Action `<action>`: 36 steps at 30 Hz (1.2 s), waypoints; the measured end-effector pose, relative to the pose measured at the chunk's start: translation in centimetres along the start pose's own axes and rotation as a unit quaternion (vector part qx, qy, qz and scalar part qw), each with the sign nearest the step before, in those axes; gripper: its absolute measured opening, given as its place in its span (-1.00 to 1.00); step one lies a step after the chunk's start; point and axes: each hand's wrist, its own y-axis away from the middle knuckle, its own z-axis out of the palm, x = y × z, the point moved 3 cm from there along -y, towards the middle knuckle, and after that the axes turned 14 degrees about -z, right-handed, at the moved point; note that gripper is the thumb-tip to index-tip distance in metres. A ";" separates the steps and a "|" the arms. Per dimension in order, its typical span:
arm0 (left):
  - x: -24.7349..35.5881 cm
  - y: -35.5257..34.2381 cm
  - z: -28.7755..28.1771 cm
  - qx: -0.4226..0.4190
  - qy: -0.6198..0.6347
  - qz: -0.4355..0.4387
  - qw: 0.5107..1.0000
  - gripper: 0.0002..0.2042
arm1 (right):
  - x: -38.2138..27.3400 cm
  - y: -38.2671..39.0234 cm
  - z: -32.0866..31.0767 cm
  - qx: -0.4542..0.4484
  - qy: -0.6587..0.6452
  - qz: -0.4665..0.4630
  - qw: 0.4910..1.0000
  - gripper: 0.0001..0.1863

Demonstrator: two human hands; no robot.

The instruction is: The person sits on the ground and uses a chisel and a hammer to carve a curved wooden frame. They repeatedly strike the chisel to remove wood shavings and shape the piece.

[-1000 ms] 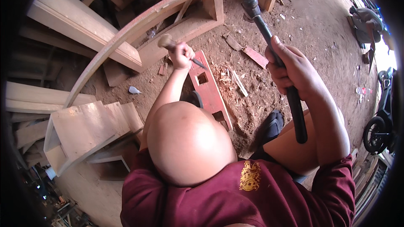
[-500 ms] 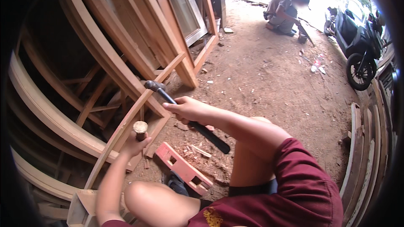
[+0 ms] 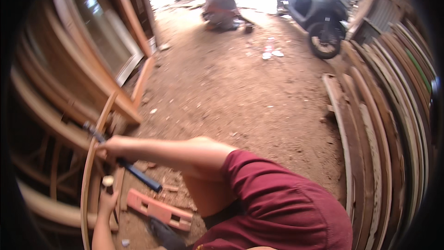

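My right hand (image 3: pixel 111 148) is closed round the dark handle of a hammer (image 3: pixel 141 176), at the lower left. The hammer's head points up and left, apart from the tool in my other hand. Below it, my left hand (image 3: pixel 107 200) grips what looks like a chisel, its pale, worn handle top (image 3: pixel 107 181) sticking out above my fist. A narrow dark part shows beneath the fist; its tip cannot be made out. Beside my left hand runs a long thin wooden strip (image 3: pixel 86 185). A reddish wood block (image 3: pixel 159 209) with cut rectangular holes lies near my foot.
Wooden frames (image 3: pixel 69 55) lean along the left, one with glass. Long planks (image 3: pixel 370 134) are stacked on the right. Ahead, another person (image 3: pixel 219 9) crouches on the dirt floor (image 3: pixel 222 92), near a dark motorbike (image 3: pixel 321 21). Wood scraps and litter (image 3: pixel 272 53) are scattered about.
My view has swung to the right, so hands, hammer and frames appear farther left and more of the plank stack shows. Both hands keep their holds; the hammer stays raised.
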 end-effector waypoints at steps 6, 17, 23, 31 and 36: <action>9.4 2.0 3.2 0.002 -0.020 -0.029 0.999 -0.71 | -0.6 4.0 -3.2 -0.011 0.153 -0.089 0.984 -0.53; 21.8 11.1 2.5 0.139 -0.169 0.166 0.962 -0.40 | -3.4 8.8 -1.9 0.059 0.246 -0.242 0.937 -0.33; 25.9 10.9 -0.3 0.154 -0.098 0.317 0.931 -0.44 | -6.7 11.3 -1.1 -0.017 0.232 -0.188 0.954 -0.61; 28.1 9.4 -0.5 0.208 -0.230 0.371 0.875 -0.36 | -5.2 9.0 -2.9 0.123 0.237 -0.250 0.931 -0.60; 24.0 6.6 -2.6 0.183 -0.173 0.378 0.891 -0.44 | -6.9 8.0 -4.8 0.143 0.313 -0.247 0.906 -0.64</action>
